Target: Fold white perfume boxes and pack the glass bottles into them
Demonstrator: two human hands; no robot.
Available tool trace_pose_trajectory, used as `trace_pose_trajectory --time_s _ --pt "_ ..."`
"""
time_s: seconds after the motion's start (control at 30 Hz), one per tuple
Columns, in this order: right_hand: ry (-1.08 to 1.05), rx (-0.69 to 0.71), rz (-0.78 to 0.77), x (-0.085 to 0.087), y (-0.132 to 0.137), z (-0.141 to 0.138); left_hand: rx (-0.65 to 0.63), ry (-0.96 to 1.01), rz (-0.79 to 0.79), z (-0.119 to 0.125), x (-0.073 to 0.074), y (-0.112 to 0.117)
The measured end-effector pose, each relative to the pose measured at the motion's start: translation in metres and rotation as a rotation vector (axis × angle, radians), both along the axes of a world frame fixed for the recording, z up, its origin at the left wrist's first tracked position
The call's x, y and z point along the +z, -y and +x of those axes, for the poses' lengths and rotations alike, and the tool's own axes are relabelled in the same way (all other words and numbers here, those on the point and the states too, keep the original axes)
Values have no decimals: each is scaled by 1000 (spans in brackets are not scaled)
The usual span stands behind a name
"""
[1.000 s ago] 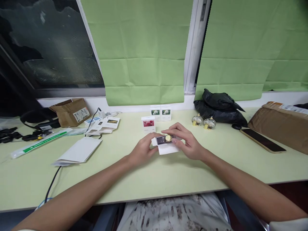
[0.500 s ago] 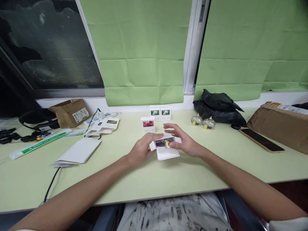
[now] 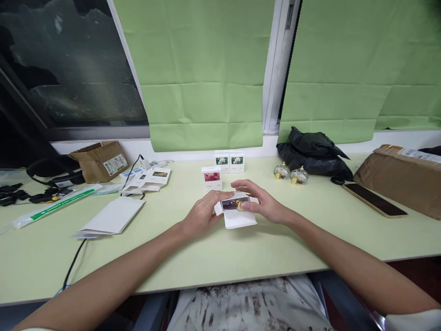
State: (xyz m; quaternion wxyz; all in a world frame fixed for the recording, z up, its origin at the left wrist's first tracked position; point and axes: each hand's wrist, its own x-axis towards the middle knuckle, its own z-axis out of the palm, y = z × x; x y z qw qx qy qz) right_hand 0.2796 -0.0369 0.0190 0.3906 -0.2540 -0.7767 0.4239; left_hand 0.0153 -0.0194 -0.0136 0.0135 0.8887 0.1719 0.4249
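Note:
A small white cardboard box (image 3: pixel 240 220) is held above the table, its flap hanging open toward me. My left hand (image 3: pixel 204 211) grips it along the left side, thumb and fingers closed round it. Inside lies a dark-looking or clear item with a shiny gold top (image 3: pixel 238 203); most of it is hidden by the box. My right hand (image 3: pixel 265 205) is at the box's right side, its thumb touching the gold top. The right index and middle fingers are stretched out and apart above the far edge; its lower fingers are hidden.
A white box with a red flower picture (image 3: pixel 212 178) stands beyond my hands, two white-flower boxes (image 3: pixel 229 162) behind it. Two round glass bottles with gold fittings (image 3: pixel 290 174) stand right, near black bags (image 3: pixel 312 154), a phone (image 3: pixel 375 200) and a carton (image 3: pixel 399 179). Folded white card (image 3: pixel 112 215) lies left.
My right thumb has shifted slightly left over the gold top and covers more of it. The right fingers have come a little lower and to the left. My left hand keeps its grip.

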Motion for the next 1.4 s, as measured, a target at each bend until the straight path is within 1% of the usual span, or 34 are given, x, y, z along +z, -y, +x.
trace_pose_trajectory --time_s 0.1,0.23,0.37,0.43,0.5,0.6,0.7,0.8,0.87,0.97,1.1,1.2,1.3,1.4 --pt "5 -18 -1 -2 -1 -2 -2 -17 -24 1 -1 2" --pt "73 -44 -4 -2 1 -4 1 -74 -46 3 0 6" --pt "80 6 -50 0 1 -6 24 -88 -147 6 0 9" --pt "77 10 -93 0 0 -6 49 -67 -214 8 1 10" --pt "70 -29 -105 0 0 -7 86 -35 -298 10 2 11" --pt "12 -130 -51 1 0 -8 116 18 -497 14 3 12" --pt "-85 -233 22 1 0 -8 96 109 -689 18 5 13" --pt "-158 -304 88 1 0 -7 86 183 -761 20 5 11" --pt "-167 -313 119 0 -1 -7 95 190 -759 21 6 10" --pt "-147 -329 161 -2 -2 -7 121 151 -707 18 8 8" --pt "-126 -393 240 -2 -4 -7 156 120 -503 12 8 6" --pt "-77 -396 315 -1 -5 -5 128 156 -370 9 8 4" --pt "10 -384 411 0 -4 -2 104 157 -327 9 8 4" --pt "51 -383 469 0 -3 -1 117 140 -341 10 9 5"
